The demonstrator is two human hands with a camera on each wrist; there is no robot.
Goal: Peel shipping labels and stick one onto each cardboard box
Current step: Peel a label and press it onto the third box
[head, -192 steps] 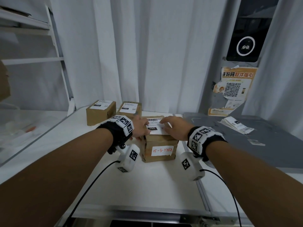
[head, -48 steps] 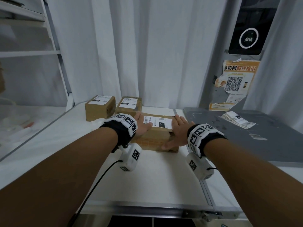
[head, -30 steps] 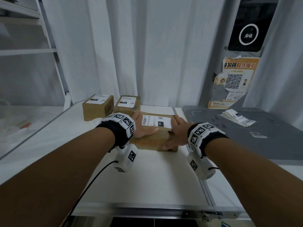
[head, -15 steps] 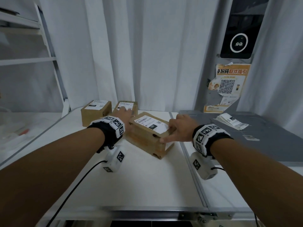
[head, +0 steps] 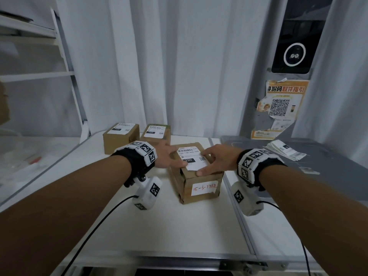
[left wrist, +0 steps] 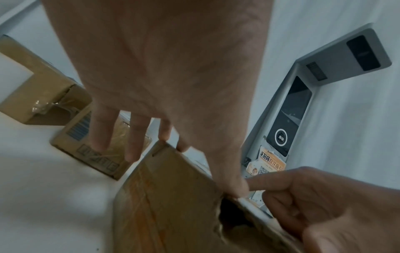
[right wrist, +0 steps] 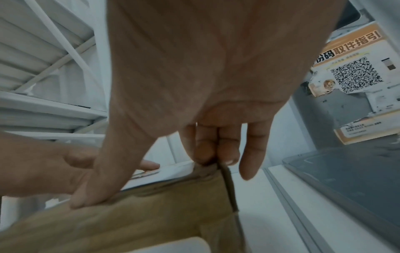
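Box (head: 196,176) turned square-on since before, both hands' (head: 166,157) (head: 218,159) spread grip pressing label (head: 192,159), left wrist view shows torn corner

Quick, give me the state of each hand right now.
Left hand: open, straight fingers resting on the labelled brown cardboard box.
Right hand: open, fingers and thumb pressing flat on the same box's top.

Both forearms are bare, with no sleeves. Each wrist carries a black strap ringed by white blocks printed with black square markers. A white camera housing bearing the same kind of marker hangs beneath each wrist, and a thin black cable trails from each housing.
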